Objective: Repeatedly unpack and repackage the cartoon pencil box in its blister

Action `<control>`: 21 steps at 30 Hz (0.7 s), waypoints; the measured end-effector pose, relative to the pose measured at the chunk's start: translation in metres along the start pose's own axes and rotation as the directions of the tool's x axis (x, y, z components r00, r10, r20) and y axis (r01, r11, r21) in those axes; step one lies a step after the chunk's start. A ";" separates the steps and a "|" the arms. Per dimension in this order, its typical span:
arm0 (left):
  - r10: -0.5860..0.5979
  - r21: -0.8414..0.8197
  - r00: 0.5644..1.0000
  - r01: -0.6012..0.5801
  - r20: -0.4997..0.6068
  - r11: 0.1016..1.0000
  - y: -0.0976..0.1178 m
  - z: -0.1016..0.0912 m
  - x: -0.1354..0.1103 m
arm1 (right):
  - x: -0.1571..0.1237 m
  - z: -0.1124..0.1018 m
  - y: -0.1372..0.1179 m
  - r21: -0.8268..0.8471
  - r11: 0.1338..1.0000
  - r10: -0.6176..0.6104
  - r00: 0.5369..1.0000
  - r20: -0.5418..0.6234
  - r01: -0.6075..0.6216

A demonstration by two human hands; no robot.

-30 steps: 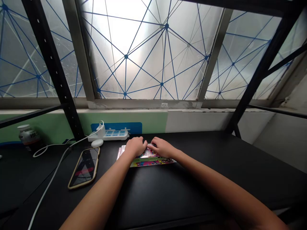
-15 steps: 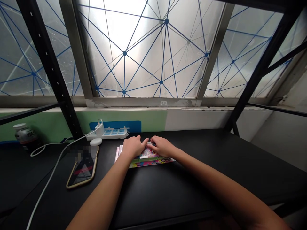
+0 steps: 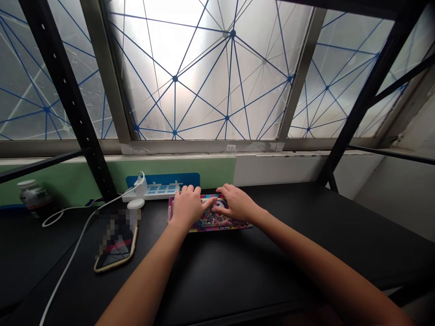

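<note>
A flat, brightly coloured box (image 3: 217,222) with pink edges lies on the black table (image 3: 258,267) near its far edge. My left hand (image 3: 186,206) rests on the box's left half, fingers spread flat over the lid. My right hand (image 3: 236,203) lies on its right half, fingers stretched out on the top too. Both palms cover much of the picture on the lid.
A phone (image 3: 117,246) lies face up to the left, with a white cable (image 3: 71,258) running past it to a charger in a white power strip (image 3: 152,190) by the wall. A small white case (image 3: 136,203) and a bottle (image 3: 34,199) stand further left. Black rack posts (image 3: 68,104) rise on both sides.
The lid of the box has come down flat and shut. Both hands moved a little further from me and now lie spread on top of it.
</note>
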State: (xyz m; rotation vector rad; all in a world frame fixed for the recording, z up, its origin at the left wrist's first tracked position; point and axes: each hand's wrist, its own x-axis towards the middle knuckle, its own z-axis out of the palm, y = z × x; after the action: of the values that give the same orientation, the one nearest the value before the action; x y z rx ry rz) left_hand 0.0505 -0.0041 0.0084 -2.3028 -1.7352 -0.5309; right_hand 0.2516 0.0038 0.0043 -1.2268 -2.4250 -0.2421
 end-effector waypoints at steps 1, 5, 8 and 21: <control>0.015 0.005 1.000 -0.015 -0.007 1.000 0.002 -0.002 0.000 | 0.000 -0.002 0.001 -0.017 1.000 -0.007 1.000 -0.009 0.007; 0.095 0.007 0.995 -0.095 0.033 0.995 -0.002 -0.015 0.007 | 0.001 -0.009 0.001 -0.078 0.997 -0.017 0.998 -0.053 0.013; 0.196 -0.023 0.969 -0.195 0.148 0.980 -0.015 -0.029 0.010 | -0.004 -0.010 -0.006 -0.112 0.993 -0.040 0.997 -0.065 0.032; 0.304 -0.180 0.733 -0.246 0.608 0.952 -0.017 -0.047 -0.021 | -0.058 0.004 -0.041 -0.181 0.951 -0.234 0.965 0.118 0.253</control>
State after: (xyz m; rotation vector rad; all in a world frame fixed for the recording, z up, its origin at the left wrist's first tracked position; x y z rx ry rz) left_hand 0.0215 -0.0350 0.0417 -2.9635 -1.5483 0.2815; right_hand 0.2480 -0.0618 -0.0236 -1.0325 -2.6895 -0.5146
